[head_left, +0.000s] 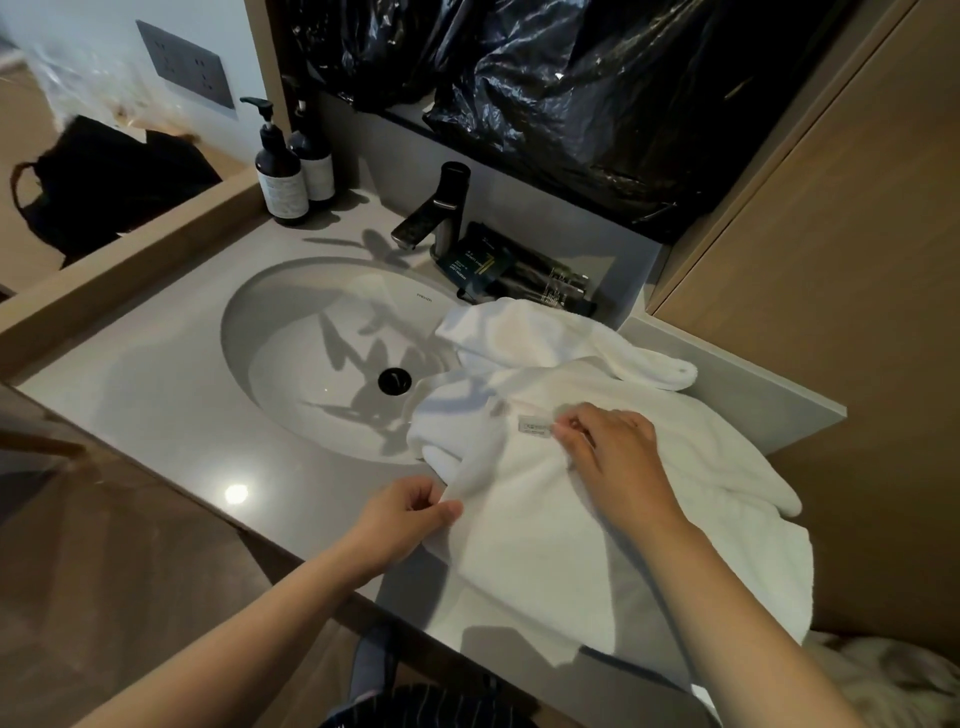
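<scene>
Both hands are on the white towel (545, 545). The left hand (410, 512) pinches a folded edge on its near-left side, and the right hand (608, 447) pinches the cloth right at the end of the one small label (536, 427). The towel's lying all rumpled on the counter (156, 415), right of the sink (291, 332), with one corner flopping into the basin, just short of the drain (395, 380). Further back there's one faucet (441, 213) with dark toiletry packets (483, 265) just beside it, and two pump bottles (280, 176) in the back-left corner.
</scene>
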